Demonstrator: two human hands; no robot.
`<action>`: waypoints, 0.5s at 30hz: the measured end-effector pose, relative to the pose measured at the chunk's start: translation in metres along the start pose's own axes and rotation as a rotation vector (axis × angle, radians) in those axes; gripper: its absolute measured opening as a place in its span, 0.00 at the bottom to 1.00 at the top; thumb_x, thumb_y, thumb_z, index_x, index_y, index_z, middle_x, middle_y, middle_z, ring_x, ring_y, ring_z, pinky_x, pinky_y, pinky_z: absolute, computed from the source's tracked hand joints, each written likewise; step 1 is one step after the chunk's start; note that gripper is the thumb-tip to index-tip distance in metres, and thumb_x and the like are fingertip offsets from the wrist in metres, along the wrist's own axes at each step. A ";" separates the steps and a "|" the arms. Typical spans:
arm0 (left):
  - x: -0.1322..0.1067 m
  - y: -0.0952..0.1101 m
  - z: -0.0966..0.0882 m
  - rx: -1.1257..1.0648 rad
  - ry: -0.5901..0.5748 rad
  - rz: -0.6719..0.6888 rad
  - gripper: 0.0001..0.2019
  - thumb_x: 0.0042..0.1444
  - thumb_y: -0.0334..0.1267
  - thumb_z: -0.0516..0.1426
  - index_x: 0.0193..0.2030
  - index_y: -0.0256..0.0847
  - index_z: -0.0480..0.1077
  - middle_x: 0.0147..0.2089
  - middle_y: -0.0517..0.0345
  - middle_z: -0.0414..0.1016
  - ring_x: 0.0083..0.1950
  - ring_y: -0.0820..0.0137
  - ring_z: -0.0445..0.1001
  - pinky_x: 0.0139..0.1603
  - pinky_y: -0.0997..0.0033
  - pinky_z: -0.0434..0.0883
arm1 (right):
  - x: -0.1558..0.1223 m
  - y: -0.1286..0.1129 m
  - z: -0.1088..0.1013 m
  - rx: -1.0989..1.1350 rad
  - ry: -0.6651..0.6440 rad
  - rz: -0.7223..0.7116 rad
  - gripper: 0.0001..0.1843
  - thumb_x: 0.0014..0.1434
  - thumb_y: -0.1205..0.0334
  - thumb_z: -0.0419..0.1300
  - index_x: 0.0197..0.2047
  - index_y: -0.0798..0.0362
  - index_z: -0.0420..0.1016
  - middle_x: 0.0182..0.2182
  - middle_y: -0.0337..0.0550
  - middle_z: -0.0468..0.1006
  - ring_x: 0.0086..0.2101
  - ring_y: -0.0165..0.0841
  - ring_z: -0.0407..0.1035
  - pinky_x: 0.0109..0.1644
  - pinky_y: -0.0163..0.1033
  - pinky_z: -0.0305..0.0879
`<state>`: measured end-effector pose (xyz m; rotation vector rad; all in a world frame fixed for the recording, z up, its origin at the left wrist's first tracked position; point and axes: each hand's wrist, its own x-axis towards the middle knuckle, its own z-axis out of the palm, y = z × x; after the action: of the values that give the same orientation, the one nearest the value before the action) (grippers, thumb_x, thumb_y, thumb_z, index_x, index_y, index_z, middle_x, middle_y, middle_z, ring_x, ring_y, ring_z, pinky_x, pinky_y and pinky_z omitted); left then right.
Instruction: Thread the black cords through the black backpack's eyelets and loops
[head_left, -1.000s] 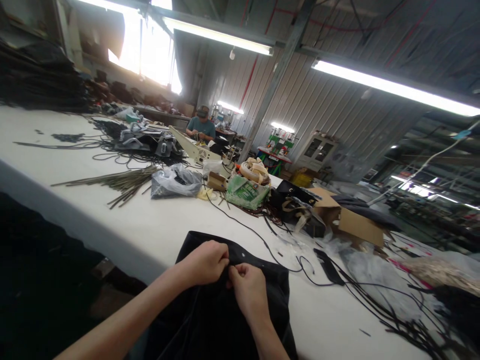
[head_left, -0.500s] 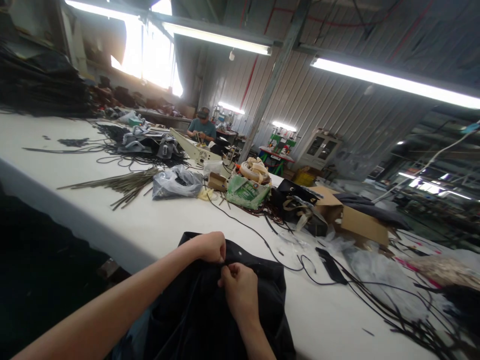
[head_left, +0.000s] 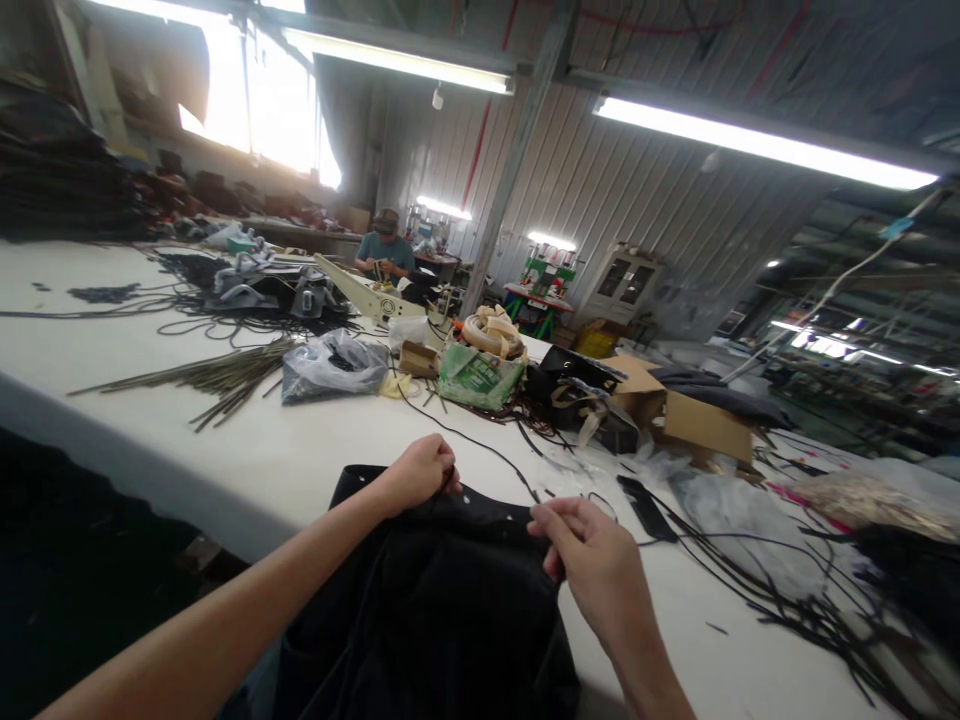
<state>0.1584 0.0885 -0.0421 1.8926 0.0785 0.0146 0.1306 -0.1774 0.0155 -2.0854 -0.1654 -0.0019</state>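
Observation:
A black fabric bag [head_left: 442, 610] stands at the table's near edge. A row of small metal eyelets runs along its upper rim. My left hand [head_left: 420, 475] is closed at the far side of the rim, its fingers pinched on the bag's edge; a bit of dark material shows at the fingertips. To the right, my right hand [head_left: 592, 550] holds thumb and forefinger together just beside the rim's right end. What lies in that pinch is too small and dark to make out. A thin black cord [head_left: 480, 445] on the table passes behind this hand.
Past the bag lie a plastic bag [head_left: 334, 365], a bundle of thin strips [head_left: 202, 380], a green bag [head_left: 480, 375] with webbing rolls and an open cardboard box [head_left: 705, 425]. A black phone-like slab [head_left: 646, 508] and loose cords lie rightward. Another person [head_left: 385, 250] sits farther back.
My right hand has moved away from my left, to the right and slightly up, uncovering the eyelets between them. My left hand stays at the rim. The view has shifted a little.

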 end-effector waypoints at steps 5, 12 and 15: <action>0.012 0.017 0.039 -0.007 0.016 -0.002 0.11 0.74 0.41 0.49 0.48 0.40 0.69 0.33 0.59 0.74 0.30 0.67 0.77 0.35 0.68 0.76 | -0.004 0.026 0.013 -0.398 -0.069 -0.037 0.14 0.72 0.59 0.57 0.41 0.48 0.84 0.33 0.43 0.87 0.31 0.40 0.81 0.35 0.41 0.68; 0.028 0.026 0.062 0.282 -0.089 0.071 0.06 0.61 0.37 0.68 0.42 0.37 0.82 0.38 0.51 0.84 0.45 0.56 0.82 0.53 0.59 0.76 | -0.012 0.050 0.029 -0.653 0.093 -0.212 0.14 0.75 0.64 0.56 0.47 0.46 0.86 0.45 0.45 0.87 0.45 0.41 0.82 0.44 0.40 0.65; 0.032 0.027 0.066 0.348 -0.217 0.061 0.02 0.60 0.30 0.68 0.40 0.37 0.83 0.36 0.56 0.85 0.42 0.60 0.83 0.52 0.58 0.78 | -0.010 0.054 0.029 -0.652 0.082 -0.197 0.14 0.75 0.63 0.58 0.48 0.45 0.87 0.44 0.42 0.87 0.44 0.40 0.81 0.43 0.41 0.63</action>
<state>0.1953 0.0193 -0.0388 2.2315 -0.1332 -0.1732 0.1249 -0.1794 -0.0461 -2.7024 -0.3560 -0.2948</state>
